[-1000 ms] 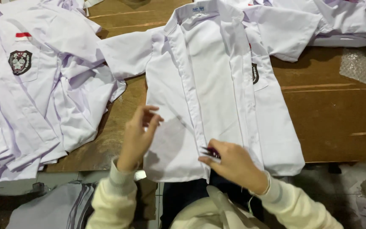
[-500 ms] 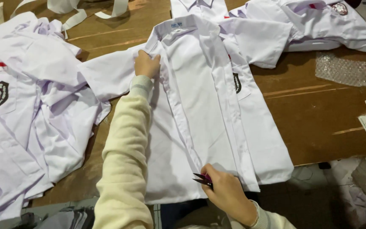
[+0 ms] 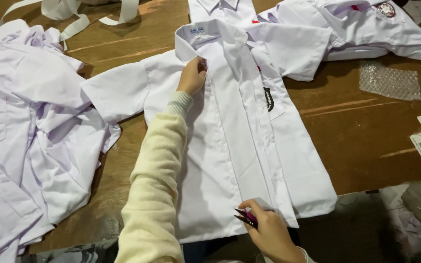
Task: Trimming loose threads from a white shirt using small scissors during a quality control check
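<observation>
wooden table (image 3: 356, 141) under everything | pile of white shirts (image 3: 30, 146) at left | white shirt (image 3: 230, 146) spread flat at centre, collar far | left hand (image 3: 192, 76) pinches its placket near the collar | right hand (image 3: 269, 231) closed on small snips (image 3: 246, 217) at the near hem

**White cloth on brown wood**

The shirt (image 3: 230, 146) under the left hand (image 3: 192, 77) is plain white, with a dark badge (image 3: 268, 99) just right of that hand. The sleeve (image 3: 157, 185) on that arm is pale cream, its cuff grey-white ribbed. The right hand (image 3: 271, 234) grips a snipper (image 3: 246, 217) with pink and dark parts. The table (image 3: 366, 131) right of both hands is warm brown. Left of the arm, heaped shirts (image 3: 30, 141) are white, with a black crest and a red stripe.
</observation>
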